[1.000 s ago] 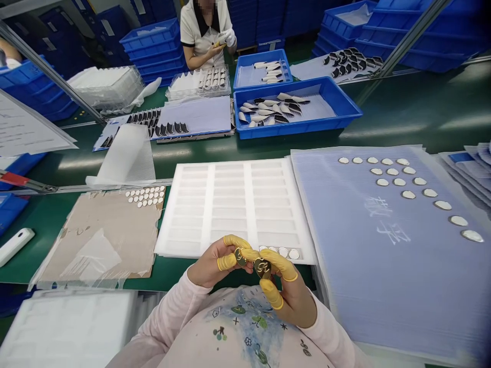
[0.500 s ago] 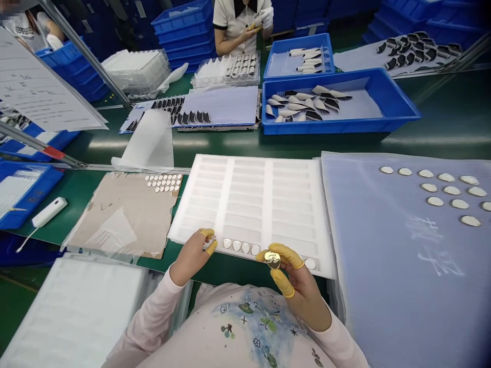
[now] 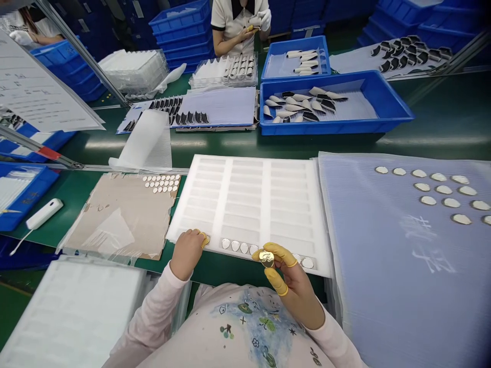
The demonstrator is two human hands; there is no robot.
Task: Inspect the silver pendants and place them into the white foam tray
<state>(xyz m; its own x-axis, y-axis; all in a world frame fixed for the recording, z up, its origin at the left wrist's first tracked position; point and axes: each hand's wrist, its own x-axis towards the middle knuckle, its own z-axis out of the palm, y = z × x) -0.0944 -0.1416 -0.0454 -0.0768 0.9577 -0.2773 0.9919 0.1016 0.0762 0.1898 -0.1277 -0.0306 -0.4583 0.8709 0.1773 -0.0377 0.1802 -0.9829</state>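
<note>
In the head view, the right hand (image 3: 297, 294) pinches a gold disc (image 3: 266, 258) between thumb and fingers, and the engraved face of this disc is turned up. The disc is held above the near edge of a white tray (image 3: 245, 197), which has three columns of shallow slots. The left hand (image 3: 187, 253) is well apart from the right hand and is placed at the left part of the same edge. Its fingertips are close together there, but what is under them is mostly hidden, so one cannot tell if they grip a piece. Yellow finger covers (image 3: 284, 253) are on both hands.

In the nearest row of the tray, four white-faced discs (image 3: 235, 246) lie side by side between the hands. Another white-faced piece (image 3: 308, 262) lies near the right corner, and one beside it is partly covered by the right hand.

To the left of the tray, a brown board (image 3: 123, 214) carries small white rounds (image 3: 161, 183) in rows. To the right, a lilac sheet (image 3: 383, 255) bears spaced white ovals (image 3: 444, 189). Behind, a blue bin (image 3: 333, 126) contains curved pieces (image 3: 307, 105), and across the bench another person (image 3: 236, 25) holds a small item.
</note>
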